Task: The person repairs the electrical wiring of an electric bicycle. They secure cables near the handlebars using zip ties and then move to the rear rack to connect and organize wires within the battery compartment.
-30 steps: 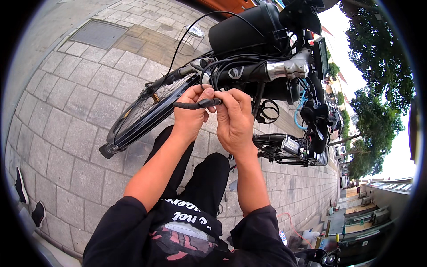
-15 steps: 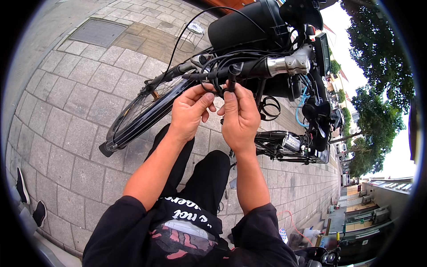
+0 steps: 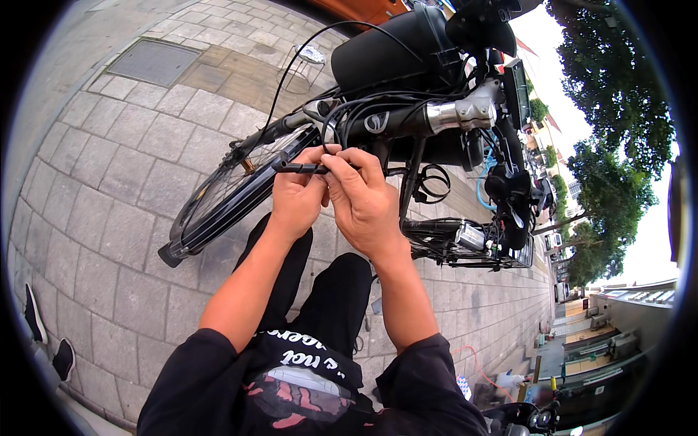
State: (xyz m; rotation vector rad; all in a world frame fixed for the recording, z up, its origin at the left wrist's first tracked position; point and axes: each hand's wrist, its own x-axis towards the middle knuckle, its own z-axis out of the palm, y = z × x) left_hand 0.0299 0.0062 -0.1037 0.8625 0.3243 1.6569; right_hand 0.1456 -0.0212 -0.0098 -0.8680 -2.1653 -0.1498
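One short, black tube-like piece (image 3: 302, 168) lies crosswise where the two hands meet, on the near side of a bicycle (image 3: 398, 122). The right hand (image 3: 366, 211) is closed, thumb and forefinger pinching the piece at its right end. The left hand (image 3: 294, 203) is curled in close beside it, with the piece lying across its fingers; whether its fingertips grip the piece or something hidden behind it, I cannot tell. The left end of the piece sticks out free beyond the left hand.

Just beyond the hands, several thin black cables (image 3: 347, 103) loop down along the bicycle's front. Its front wheel, under a dark mudguard (image 3: 236, 200), slants away toward the near left, and a silver stem (image 3: 459, 114) sits to the right. A large black container (image 3: 389, 54) stands on the far side. Bent black-trousered knees (image 3: 334, 285) are nearest, above grey paving (image 3: 134, 261). Far left, a metal cover (image 3: 154, 62) is set into the ground; two dark shoes (image 3: 64, 359) show at the left edge.
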